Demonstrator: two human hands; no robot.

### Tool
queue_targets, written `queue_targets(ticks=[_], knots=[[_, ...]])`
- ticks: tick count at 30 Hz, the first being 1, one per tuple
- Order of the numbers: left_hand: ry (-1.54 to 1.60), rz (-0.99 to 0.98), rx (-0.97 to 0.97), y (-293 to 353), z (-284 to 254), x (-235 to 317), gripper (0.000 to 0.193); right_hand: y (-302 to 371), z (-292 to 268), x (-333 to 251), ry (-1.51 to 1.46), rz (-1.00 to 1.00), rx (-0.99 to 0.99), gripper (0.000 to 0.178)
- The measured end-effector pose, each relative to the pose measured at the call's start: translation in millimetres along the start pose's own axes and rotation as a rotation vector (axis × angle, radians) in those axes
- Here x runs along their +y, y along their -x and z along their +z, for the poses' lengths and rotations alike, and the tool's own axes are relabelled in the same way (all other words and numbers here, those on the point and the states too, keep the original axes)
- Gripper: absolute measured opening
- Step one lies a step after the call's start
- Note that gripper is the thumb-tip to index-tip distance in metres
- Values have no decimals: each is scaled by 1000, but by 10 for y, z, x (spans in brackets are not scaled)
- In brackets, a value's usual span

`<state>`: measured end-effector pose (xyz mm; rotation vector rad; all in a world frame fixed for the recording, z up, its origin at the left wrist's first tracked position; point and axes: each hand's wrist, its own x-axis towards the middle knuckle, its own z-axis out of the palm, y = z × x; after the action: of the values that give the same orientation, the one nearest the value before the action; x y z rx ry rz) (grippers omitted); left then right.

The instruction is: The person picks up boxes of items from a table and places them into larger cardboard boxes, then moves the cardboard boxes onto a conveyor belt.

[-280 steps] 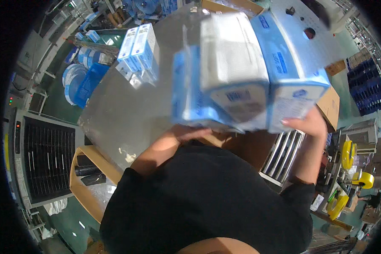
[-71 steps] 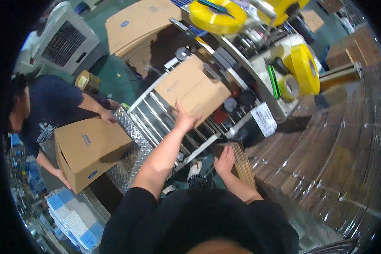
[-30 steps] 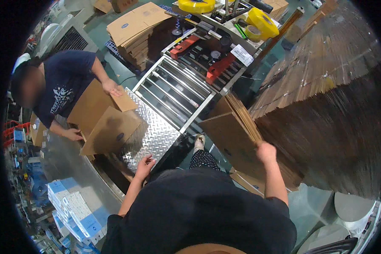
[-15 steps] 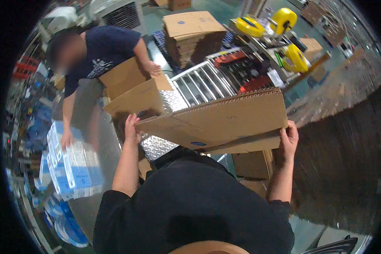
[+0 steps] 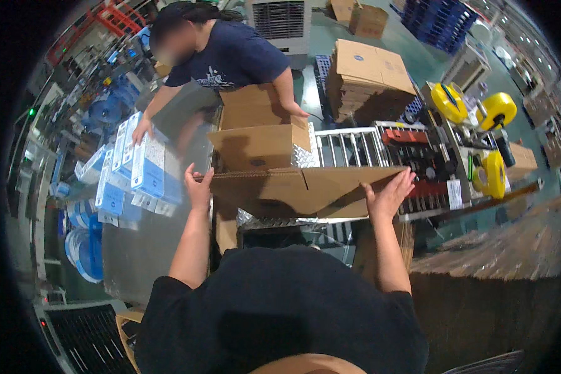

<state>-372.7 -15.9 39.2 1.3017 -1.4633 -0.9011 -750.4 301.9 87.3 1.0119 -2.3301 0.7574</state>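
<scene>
Across my front I hold a brown cardboard box [image 5: 280, 192], its long side facing me and a slot in its upper edge. My left hand [image 5: 199, 187] grips its left end with bent fingers. At the right end my right hand [image 5: 389, 194] presses with its palm and thumb, fingers stretched along the edge. Just beyond stands an open cardboard box [image 5: 255, 146], its near flap close to mine. A co-worker in a dark blue shirt leans over that box, one hand [image 5: 296, 110] by its right side, the other [image 5: 143, 131] on blue-and-white cartons [image 5: 148, 165].
Right of the boxes runs a roller conveyor [image 5: 349, 148] with a red-and-black machine [image 5: 411, 149] and yellow tape reels [image 5: 493, 174]. A stack of flat cardboard [image 5: 371, 81] stands behind. To the left is a grey table [image 5: 137, 255]; more cardboard [image 5: 492, 268] lies at right.
My view has turned, shifting the surroundings rightward in the picture. The box I hold has levelled and come up against the open box. My right hand's fingers have straightened along its end.
</scene>
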Motion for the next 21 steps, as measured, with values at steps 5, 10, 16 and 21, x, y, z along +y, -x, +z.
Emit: queue_targets(ticks=[5,10,16,21], knots=[[89,-34,5,152,175,167,74,-199,126,234,31,-292,-2,88],[-83,64,10,598,643,607,93,27,237,146,-61,-508,-167,46],[-159,-20,100,481,770,505,89,131,127,204,-367,-688,74,26],[-215,-76,293,429,440,848,73,-669,54,-334,-678,-706,-30,14]])
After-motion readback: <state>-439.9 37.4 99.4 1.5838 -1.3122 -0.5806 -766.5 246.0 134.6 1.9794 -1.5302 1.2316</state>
